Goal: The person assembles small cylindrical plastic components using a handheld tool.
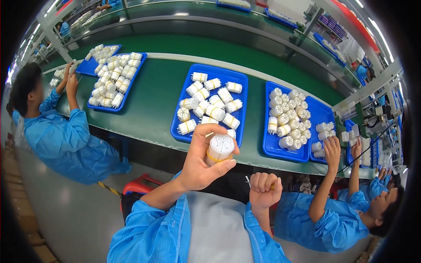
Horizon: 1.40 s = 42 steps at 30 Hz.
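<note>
Gripping a white cylinder (221, 147), left fingers (222, 167); right fingers (263, 180) around a mostly hidden yellowish object (272, 186)

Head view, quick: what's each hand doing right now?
Left hand: closed, holding a yellow-banded white bundle.
Right hand: closed around a small tool, mostly hidden.

We log a wide bare lane on the flat green tabletop (155, 96) between the heaped blue rectangular plastic left tray (105, 109) and the blue rectangular plastic middle tray (226, 75). A narrower strip separates the middle tray from the blue rectangular plastic right-hand tray (272, 143). Obstacles: middle tray, low ahead of the bare left hand (197, 168); at right, a co-worker's raised bare forearm (325, 180).
</note>
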Each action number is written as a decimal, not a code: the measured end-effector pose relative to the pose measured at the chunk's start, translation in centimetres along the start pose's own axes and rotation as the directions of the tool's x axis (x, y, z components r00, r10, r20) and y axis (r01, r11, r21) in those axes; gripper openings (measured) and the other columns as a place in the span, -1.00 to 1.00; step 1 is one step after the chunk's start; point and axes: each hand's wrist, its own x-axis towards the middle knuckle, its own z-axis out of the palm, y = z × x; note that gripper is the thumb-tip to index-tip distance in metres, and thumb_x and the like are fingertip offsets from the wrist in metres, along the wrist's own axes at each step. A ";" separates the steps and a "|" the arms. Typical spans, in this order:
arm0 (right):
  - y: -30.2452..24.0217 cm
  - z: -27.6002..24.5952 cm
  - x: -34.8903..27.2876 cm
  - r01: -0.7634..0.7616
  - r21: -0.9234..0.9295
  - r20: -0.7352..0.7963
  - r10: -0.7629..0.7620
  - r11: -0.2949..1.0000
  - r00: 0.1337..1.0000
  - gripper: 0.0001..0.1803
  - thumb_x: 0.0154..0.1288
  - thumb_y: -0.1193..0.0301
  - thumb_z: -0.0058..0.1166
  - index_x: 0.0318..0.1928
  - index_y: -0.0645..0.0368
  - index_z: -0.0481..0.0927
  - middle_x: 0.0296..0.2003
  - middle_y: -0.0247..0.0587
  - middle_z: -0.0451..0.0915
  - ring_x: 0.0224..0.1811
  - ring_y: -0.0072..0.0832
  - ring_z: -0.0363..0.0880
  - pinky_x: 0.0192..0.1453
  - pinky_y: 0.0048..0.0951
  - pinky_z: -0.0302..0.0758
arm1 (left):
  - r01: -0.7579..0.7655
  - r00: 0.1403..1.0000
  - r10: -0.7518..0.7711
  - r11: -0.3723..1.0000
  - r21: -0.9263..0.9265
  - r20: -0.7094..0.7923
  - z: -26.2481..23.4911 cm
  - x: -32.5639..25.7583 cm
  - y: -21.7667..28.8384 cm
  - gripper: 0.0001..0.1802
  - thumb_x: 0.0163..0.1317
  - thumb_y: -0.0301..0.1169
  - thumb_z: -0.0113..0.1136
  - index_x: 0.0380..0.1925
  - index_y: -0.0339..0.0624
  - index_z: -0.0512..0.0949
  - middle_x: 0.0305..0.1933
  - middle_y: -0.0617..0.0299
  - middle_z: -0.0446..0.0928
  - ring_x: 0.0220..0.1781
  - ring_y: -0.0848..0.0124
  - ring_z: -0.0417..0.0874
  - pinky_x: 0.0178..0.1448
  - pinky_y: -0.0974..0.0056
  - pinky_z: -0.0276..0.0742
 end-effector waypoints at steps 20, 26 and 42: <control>-2.8 -7.4 2.8 -0.030 -0.272 -0.280 -0.049 0.962 0.959 -0.54 0.56 0.30 -0.22 -0.59 0.05 0.15 -0.69 -0.43 0.10 -0.63 -0.62 0.04 -0.53 -0.49 0.06 | -0.223 0.975 0.036 0.249 0.943 0.221 -12.1 21.5 -8.9 -0.53 0.16 -0.52 0.20 0.12 -0.14 0.47 0.12 -0.05 0.56 0.16 -0.06 0.56 0.25 0.01 0.47; -6.3 -11.3 7.1 -0.281 -0.905 -0.394 -0.380 0.319 0.837 -0.79 0.26 0.38 0.27 -0.33 0.25 0.54 -0.60 -0.44 0.39 -0.54 -0.58 0.38 -0.45 -0.43 0.33 | -0.301 0.941 -0.238 -0.261 0.917 0.241 -16.2 24.8 -11.8 -0.58 0.11 -0.41 0.26 0.03 -0.05 0.62 0.15 0.09 0.55 0.26 0.03 0.48 0.35 -0.05 0.35; -8.9 -7.8 5.8 -0.008 -0.478 -0.428 -0.224 0.878 0.875 -0.60 0.25 0.40 0.24 0.04 0.21 0.44 -0.42 -0.39 0.54 -0.52 -0.81 0.26 -0.52 -0.69 0.10 | 0.153 0.908 -0.276 0.919 0.364 0.315 3.6 7.6 -8.3 -0.38 0.16 -0.42 0.35 0.24 -0.30 0.42 0.29 0.07 0.44 0.35 0.22 0.46 0.44 0.12 0.33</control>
